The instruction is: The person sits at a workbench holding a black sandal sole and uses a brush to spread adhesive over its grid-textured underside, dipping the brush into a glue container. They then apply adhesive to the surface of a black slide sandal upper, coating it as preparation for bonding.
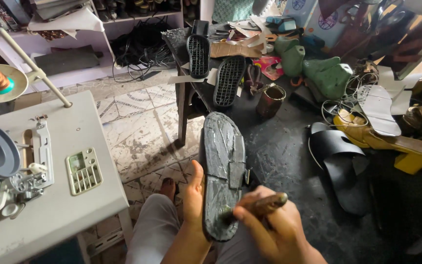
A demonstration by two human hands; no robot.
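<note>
Down over the lap, the left hand [194, 195] has its fingers grasping a grey shoe sole [223, 166], bottom face up, beside the black table [289, 156]; the right hand [269, 227] has fingers clenched on a brown-handled tool [262, 205] whose tip touches the sole's heel end

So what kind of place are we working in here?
Most likely a small shoemaking or shoe repair workshop: green shoe lasts and loose black soles lie on the dark workbench, and a sewing machine table stands at the left.
</note>
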